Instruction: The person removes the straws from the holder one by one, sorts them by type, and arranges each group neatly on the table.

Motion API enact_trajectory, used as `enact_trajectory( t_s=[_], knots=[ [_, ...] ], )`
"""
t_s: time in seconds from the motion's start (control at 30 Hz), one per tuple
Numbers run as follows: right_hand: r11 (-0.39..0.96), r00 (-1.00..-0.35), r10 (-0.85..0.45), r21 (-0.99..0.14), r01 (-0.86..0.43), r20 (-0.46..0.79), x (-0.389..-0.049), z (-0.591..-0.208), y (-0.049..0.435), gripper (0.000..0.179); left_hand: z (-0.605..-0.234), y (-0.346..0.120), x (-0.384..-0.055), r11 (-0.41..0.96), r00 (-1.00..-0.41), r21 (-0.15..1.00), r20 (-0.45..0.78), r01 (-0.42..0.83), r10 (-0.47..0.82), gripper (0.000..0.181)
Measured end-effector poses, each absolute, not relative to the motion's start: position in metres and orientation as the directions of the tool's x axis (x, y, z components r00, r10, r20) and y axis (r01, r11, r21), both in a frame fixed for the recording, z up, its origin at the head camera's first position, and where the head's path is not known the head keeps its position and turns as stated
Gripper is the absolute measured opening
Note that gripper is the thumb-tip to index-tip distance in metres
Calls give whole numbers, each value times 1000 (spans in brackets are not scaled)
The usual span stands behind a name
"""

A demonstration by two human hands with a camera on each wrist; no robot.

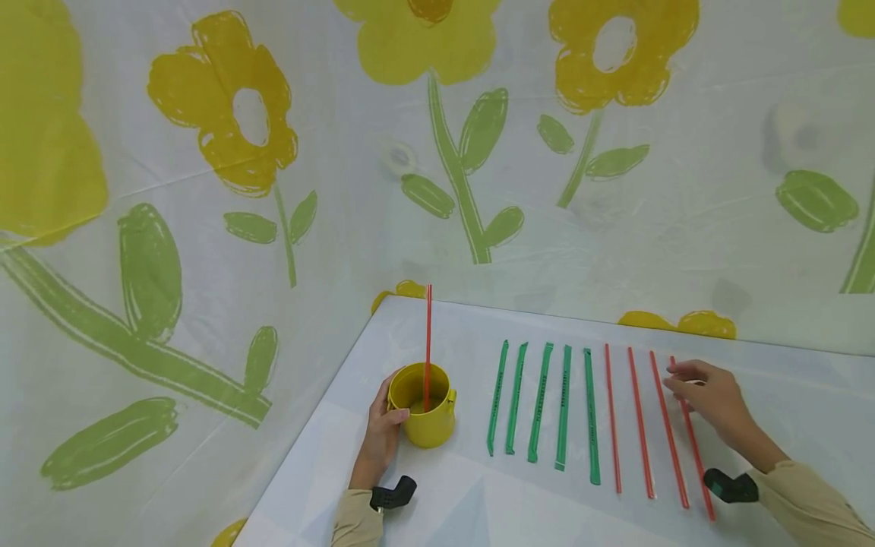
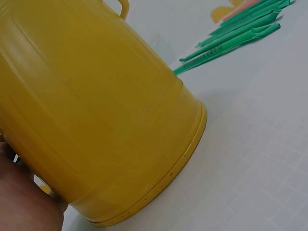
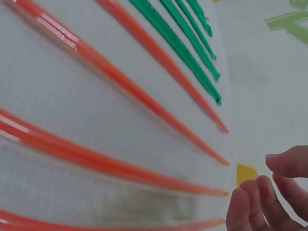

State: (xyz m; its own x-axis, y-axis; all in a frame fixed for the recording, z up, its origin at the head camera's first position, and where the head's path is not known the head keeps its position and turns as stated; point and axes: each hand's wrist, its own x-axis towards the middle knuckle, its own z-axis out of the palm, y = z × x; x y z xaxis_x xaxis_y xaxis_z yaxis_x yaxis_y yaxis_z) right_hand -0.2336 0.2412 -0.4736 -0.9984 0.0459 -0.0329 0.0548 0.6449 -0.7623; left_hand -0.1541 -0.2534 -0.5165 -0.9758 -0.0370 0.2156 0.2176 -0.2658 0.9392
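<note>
My left hand point(image 1: 383, 425) grips the near left side of a small yellow bucket point(image 1: 432, 431), thumb at the rim. Inside the bucket a single red straw point(image 1: 428, 334) stands nearly upright. The left wrist view is mostly filled by the bucket's wall point(image 2: 106, 106), its base close over the table. At the right, my right hand point(image 1: 711, 399) hovers by the far end of the rightmost red straw point(image 1: 699, 456), fingers loosely bent. A gap shows between thumb and fingers of the right hand point(image 3: 269, 197) in the right wrist view, and nothing is held there.
Several other red straws point(image 1: 641, 425) lie in a row left of my right hand. Between them and the bucket lie several green wrapped straws point(image 1: 563, 410), roughly parallel. The white table point(image 1: 437, 509) meets a flower-printed cloth point(image 1: 328, 228) at its back and left edges.
</note>
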Motion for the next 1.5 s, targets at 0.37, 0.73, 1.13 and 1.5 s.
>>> enact_trajectory(
  t_s=[0.37,0.73,1.13,1.5],
  knots=[
    [593,-999,-25,-804,-31,20,-230,-457,217,53,-516,-255,-154,-259,-975,941,220,220,-31,65],
    [552,-997,-69,-832,-57,23,-230,-440,197,53,-516,-254,-154,-262,-972,936,233,233,-32,66],
    [496,-991,-126,-862,-102,45,-228,-429,177,48,-515,-253,-152,-270,-970,932,242,240,-26,66],
    [474,-987,-132,-868,-148,96,-230,-422,152,41,-515,-253,-150,-244,-973,942,229,230,-33,66]
  ],
)
